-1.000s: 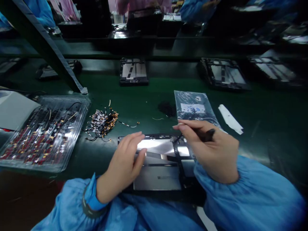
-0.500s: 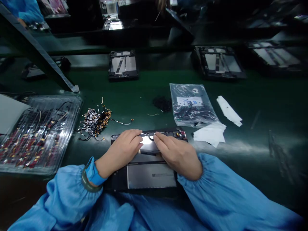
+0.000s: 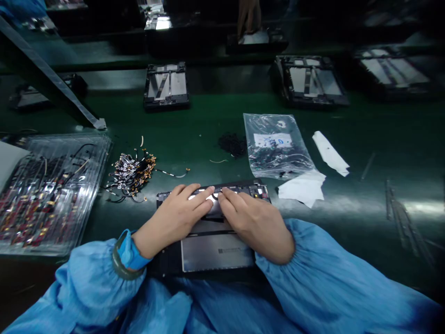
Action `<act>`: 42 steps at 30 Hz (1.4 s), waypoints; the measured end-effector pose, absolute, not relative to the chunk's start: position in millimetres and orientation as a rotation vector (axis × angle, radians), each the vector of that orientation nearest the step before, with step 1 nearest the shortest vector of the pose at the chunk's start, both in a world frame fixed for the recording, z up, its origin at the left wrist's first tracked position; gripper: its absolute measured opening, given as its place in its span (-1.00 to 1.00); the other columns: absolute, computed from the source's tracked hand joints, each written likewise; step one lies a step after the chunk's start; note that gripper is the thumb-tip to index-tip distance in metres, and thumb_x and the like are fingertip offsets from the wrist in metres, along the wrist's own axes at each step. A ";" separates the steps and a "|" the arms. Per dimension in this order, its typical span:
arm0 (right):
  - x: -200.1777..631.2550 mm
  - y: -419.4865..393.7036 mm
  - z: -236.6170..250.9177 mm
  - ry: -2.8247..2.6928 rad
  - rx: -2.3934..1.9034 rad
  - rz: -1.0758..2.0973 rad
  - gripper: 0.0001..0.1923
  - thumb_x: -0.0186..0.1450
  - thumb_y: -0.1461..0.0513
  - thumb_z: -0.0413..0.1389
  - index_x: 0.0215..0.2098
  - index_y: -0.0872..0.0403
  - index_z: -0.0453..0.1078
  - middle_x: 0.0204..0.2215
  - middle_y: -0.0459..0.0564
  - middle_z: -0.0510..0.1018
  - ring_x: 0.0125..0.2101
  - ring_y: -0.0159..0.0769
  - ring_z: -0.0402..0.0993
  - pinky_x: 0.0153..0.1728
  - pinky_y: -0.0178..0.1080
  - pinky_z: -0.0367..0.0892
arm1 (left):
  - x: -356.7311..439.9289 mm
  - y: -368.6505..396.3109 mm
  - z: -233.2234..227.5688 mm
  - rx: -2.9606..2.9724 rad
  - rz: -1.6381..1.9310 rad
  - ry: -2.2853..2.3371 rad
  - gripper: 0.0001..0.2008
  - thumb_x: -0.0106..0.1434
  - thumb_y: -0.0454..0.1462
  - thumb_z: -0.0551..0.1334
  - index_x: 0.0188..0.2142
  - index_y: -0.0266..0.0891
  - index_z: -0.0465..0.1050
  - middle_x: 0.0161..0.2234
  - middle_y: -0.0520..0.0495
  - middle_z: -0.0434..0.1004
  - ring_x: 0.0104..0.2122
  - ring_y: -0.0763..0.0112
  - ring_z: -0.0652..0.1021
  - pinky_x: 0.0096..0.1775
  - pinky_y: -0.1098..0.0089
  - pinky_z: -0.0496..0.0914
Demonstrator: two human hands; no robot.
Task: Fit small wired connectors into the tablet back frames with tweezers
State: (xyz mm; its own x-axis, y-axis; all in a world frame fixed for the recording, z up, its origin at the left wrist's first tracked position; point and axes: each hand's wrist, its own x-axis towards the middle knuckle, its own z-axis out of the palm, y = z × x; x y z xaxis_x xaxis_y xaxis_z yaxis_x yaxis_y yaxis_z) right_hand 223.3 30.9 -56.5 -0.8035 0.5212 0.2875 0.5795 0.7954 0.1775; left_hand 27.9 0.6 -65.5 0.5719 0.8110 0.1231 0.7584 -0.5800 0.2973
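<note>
An opened tablet (image 3: pixel 217 253) with a silver battery lies in front of me, its far edge strewn with small boards and connectors. My left hand (image 3: pixel 182 208) rests on the far left part of it, fingers stretched and somewhat apart, the index fingertip near the middle. Across from it, my right hand (image 3: pixel 252 218) has its fingers pressed together at the end of a short black cable (image 3: pixel 215 196) on the tablet's upper part. The fingertips partly cover the connectors there. A pile of small cables (image 3: pixel 131 174) with gold-coloured ends lies to the left, one single cable (image 3: pixel 172 174) beside it.
A clear plastic tray (image 3: pixel 74 204) of parts stands at left. Beyond the tablet lie a zip bag (image 3: pixel 278 160), black bits (image 3: pixel 232 144), white papers (image 3: pixel 302 189) and tweezers (image 3: pixel 403 215). More opened tablets (image 3: pixel 167 86) sit further back. Another person's hand (image 3: pixel 248 18) is at the top.
My left hand's fingers have spread and its index fingertip has moved right, closer to the right hand. The view has shifted slightly. At the back, another person's hand has come down onto a device.
</note>
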 end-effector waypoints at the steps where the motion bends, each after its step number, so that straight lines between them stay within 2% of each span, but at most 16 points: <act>1: 224.8 31.7 -56.1 -2.758 -0.831 -0.381 -0.71 0.30 0.42 -0.09 -0.19 0.25 0.46 -0.22 0.19 0.58 -0.44 -0.25 0.45 -0.53 -0.25 0.27 | 29.8 0.1 -64.2 2.564 0.388 1.308 -0.68 0.22 -0.47 0.04 -0.10 -0.19 0.38 0.13 -0.22 0.35 0.07 0.01 0.38 -0.02 0.01 0.31; 6: 234.1 37.6 -53.5 -2.746 -0.738 -0.297 -0.70 0.35 0.40 -0.13 -0.19 0.23 0.44 -0.32 0.13 0.58 -0.45 -0.27 0.44 -0.50 -0.25 0.27 | 32.4 0.6 -63.8 2.529 0.441 1.288 -0.65 0.19 -0.48 0.05 -0.07 -0.17 0.37 0.10 -0.24 0.37 0.08 -0.04 0.38 0.05 -0.07 0.21; 11: 243.7 41.0 -50.9 -2.777 -0.713 -0.226 -0.65 0.36 0.43 -0.19 -0.17 0.20 0.44 -0.32 0.10 0.56 -0.45 -0.26 0.44 -0.51 -0.23 0.27 | 19.8 9.4 -71.8 2.534 0.438 1.277 -0.49 0.19 -0.51 0.05 0.13 -0.19 0.21 0.06 -0.17 0.41 0.06 0.16 0.38 0.09 0.07 0.20; 13: 247.2 41.3 -50.8 -2.780 -0.714 -0.250 -0.64 0.36 0.43 -0.20 -0.16 0.19 0.43 -0.32 0.10 0.56 -0.45 -0.26 0.44 -0.51 -0.23 0.27 | 16.8 11.7 -73.1 2.566 0.411 1.258 -0.46 0.18 -0.52 0.05 0.15 -0.18 0.20 0.07 -0.15 0.41 0.05 0.17 0.37 0.08 0.09 0.21; 18: 253.2 41.3 -53.7 -2.753 -0.679 -0.361 -0.68 0.36 0.44 -0.16 -0.14 0.20 0.42 -0.31 0.09 0.57 -0.47 -0.27 0.43 -0.52 -0.24 0.24 | 19.0 10.2 -70.7 2.615 0.384 1.244 -0.51 0.21 -0.48 0.05 0.10 -0.10 0.30 0.10 -0.11 0.39 0.05 0.13 0.37 0.13 -0.02 0.13; 28: 255.8 43.4 -59.3 -2.716 -0.658 -0.359 -0.69 0.36 0.43 -0.16 -0.14 0.23 0.40 -0.31 0.11 0.56 -0.47 -0.28 0.41 -0.52 -0.24 0.26 | 22.5 8.3 -66.0 2.938 0.237 1.269 -0.63 0.30 -0.44 0.03 0.08 -0.32 0.31 0.12 -0.12 0.37 0.00 0.12 0.39 0.10 -0.05 0.21; 35: 252.7 41.8 -57.0 -2.748 -0.692 -0.352 -0.70 0.34 0.43 -0.13 -0.13 0.24 0.42 -0.30 0.12 0.57 -0.46 -0.24 0.41 -0.53 -0.22 0.27 | 23.2 7.4 -65.5 2.938 0.189 1.272 -0.63 0.29 -0.44 0.04 0.08 -0.28 0.31 0.12 -0.14 0.36 0.00 0.14 0.39 0.09 -0.04 0.22; 38: 261.9 37.5 -55.3 -2.766 -0.763 -0.307 -0.67 0.30 0.45 -0.13 -0.09 0.26 0.41 -0.18 0.19 0.54 -0.39 -0.19 0.44 -0.49 -0.20 0.33 | 21.6 9.5 -65.3 2.862 0.262 1.269 -0.64 0.26 -0.44 0.07 0.05 -0.27 0.32 0.10 -0.12 0.38 0.00 0.14 0.37 0.07 0.01 0.26; 40: 273.9 31.9 -56.8 -2.669 -0.882 -0.175 -0.67 0.29 0.45 -0.12 -0.07 0.24 0.39 -0.10 0.23 0.49 -0.27 -0.15 0.46 -0.37 -0.19 0.39 | 20.6 12.1 -65.4 2.772 0.355 1.235 -0.66 0.25 -0.45 0.07 0.01 -0.27 0.34 0.07 -0.11 0.40 -0.02 0.18 0.38 0.03 0.11 0.32; 42: 286.7 24.1 -60.9 -2.429 -1.094 -0.002 -0.72 0.30 0.40 -0.05 -0.07 0.19 0.38 -0.10 0.21 0.48 -0.16 -0.14 0.46 -0.25 -0.19 0.41 | 21.3 15.1 -65.8 2.677 0.445 1.239 -0.68 0.28 -0.44 0.05 0.01 -0.29 0.33 0.03 -0.14 0.41 -0.04 0.24 0.39 -0.01 0.22 0.37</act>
State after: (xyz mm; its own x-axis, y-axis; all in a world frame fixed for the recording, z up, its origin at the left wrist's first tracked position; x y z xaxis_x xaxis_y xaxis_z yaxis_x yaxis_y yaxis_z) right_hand 286.7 24.1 -60.9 -0.5696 0.7068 0.4196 0.7075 0.6814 -0.1874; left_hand 21.3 15.1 -65.8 0.6131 0.7641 0.2007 0.7171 -0.6449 0.2644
